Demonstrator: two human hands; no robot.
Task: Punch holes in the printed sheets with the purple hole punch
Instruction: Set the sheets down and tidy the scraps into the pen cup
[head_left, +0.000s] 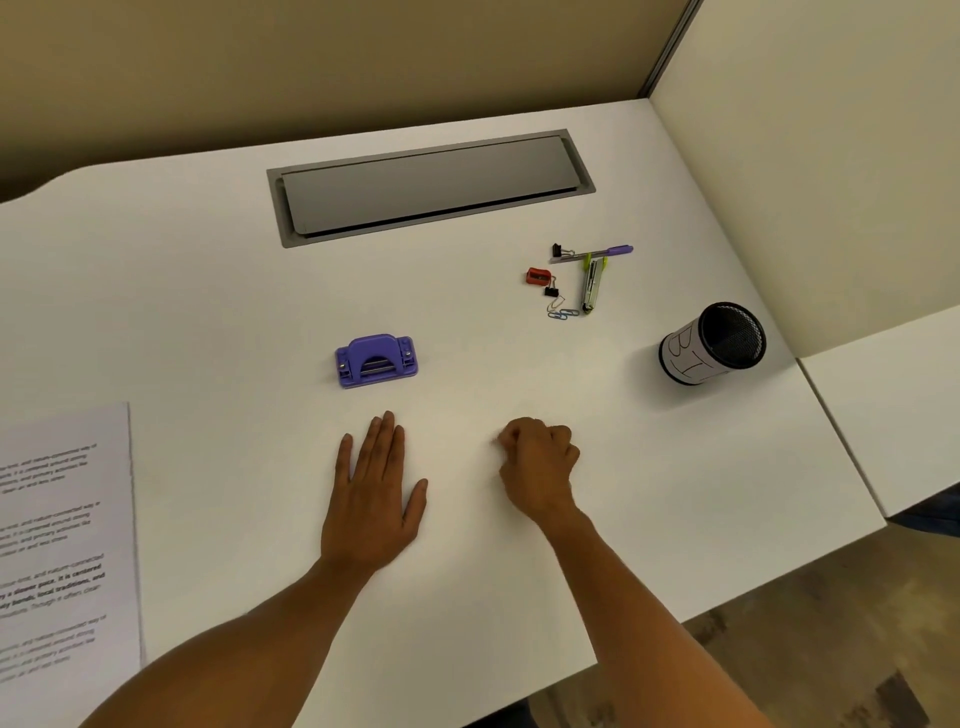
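Observation:
The purple hole punch (375, 361) stands on the white desk (208, 312), a little beyond my hands. The printed sheets (62, 545) lie at the desk's left edge, partly out of view, well to the left of both hands. My left hand (371, 499) lies flat on the desk, palm down and fingers straight, just in front of the punch and not touching it. To its right, my right hand (537, 467) rests on the desk with its fingers curled into a loose fist. Nothing shows inside it.
A grey cable hatch (431, 184) is set into the back of the desk. At right lie a purple pen (602, 253), a red sharpener (537, 277), binder clips, paper clips and a small stapler (589, 291). A black mesh cup (711, 343) lies tipped over.

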